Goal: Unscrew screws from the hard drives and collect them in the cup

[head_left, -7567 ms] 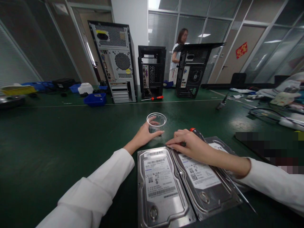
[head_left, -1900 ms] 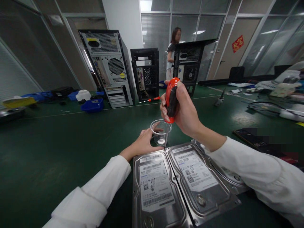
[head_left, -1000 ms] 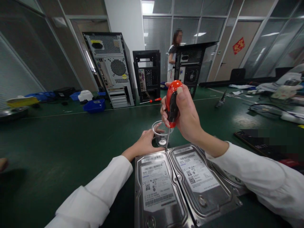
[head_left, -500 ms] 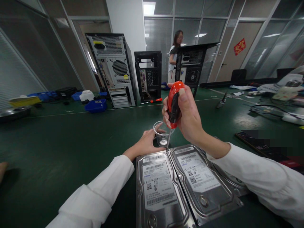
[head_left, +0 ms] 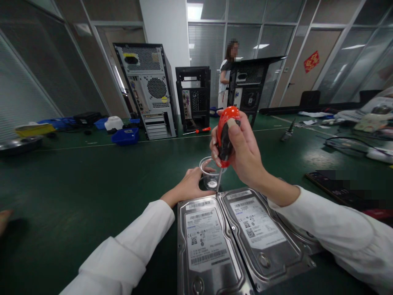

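Observation:
My right hand (head_left: 245, 147) grips a red and black screwdriver (head_left: 226, 137) held upright. Its shaft points down to the top corner of the left hard drive (head_left: 208, 241), where the two drives meet. The right hard drive (head_left: 254, 229) lies beside it, label up and slightly angled. Around a clear plastic cup (head_left: 211, 182) curls my left hand (head_left: 190, 184), fingers behind it and thumb along the far edge of the left drive. Something small and pale shows at the cup's bottom. The screw under the tip is too small to make out.
Computer cases (head_left: 147, 90) stand at the back, a second screwdriver (head_left: 198, 131) before them. A blue bin (head_left: 125, 136) lies left, pliers (head_left: 288, 131) and a dark phone-like slab (head_left: 334, 188) right. Another drive (head_left: 301, 229) sits under my right forearm. A person (head_left: 225, 73) stands behind.
The view has shifted very slightly. My right hand and the screwdriver have turned a little, with the tip at the same spot. My left hand stays at the cup.

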{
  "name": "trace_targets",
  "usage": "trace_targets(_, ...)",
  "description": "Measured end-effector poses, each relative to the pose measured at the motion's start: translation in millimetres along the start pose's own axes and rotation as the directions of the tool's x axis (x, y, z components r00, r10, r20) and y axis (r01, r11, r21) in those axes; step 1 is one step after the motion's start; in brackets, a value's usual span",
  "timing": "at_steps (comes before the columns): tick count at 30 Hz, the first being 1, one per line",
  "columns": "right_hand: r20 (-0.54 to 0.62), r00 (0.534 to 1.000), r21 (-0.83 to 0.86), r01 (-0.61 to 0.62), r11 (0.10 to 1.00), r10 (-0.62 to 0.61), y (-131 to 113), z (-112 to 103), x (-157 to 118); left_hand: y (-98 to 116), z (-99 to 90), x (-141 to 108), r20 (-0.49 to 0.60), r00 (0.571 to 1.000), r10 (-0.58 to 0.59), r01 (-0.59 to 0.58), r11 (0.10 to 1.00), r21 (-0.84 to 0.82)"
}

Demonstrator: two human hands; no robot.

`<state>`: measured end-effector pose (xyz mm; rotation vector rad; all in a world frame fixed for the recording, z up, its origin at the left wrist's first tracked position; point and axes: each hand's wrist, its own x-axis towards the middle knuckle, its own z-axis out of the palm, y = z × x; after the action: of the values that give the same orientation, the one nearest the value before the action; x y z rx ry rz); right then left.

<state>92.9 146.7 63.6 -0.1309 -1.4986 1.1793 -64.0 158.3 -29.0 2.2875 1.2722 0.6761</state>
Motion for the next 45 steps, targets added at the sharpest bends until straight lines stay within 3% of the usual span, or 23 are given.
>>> trace_targets(11,0.024,1.0,-0.057,0.017,0.998,-0.016,-6,2,6,-4,2.2,2,-0.014,0.999,0.031,-0.032,0.999,-0.036)
trace_targets(18,0.11,0.991,-0.03,-0.077,0.997,0.079,-10,7,7,-7,4.5,4,-0.037,0.996,0.077,-0.077,0.997,-0.011)
trace_targets(24,0.103,0.994,-0.007,-0.031,0.999,0.032,-9,9,6,-9,5.8,4,-0.045,0.996,0.082,-0.082,0.997,-0.006)
trace_targets(31,0.062,0.998,-0.048,0.014,0.999,-0.011,-11,11,5,-9,6.6,5,-0.059,0.996,0.06,-0.061,0.998,-0.017)
trace_targets(45,-0.102,0.995,-0.228,-0.046,0.973,0.023,-11,16,9,-12,6.3,4,-0.042,0.996,0.076,-0.075,0.997,0.008)
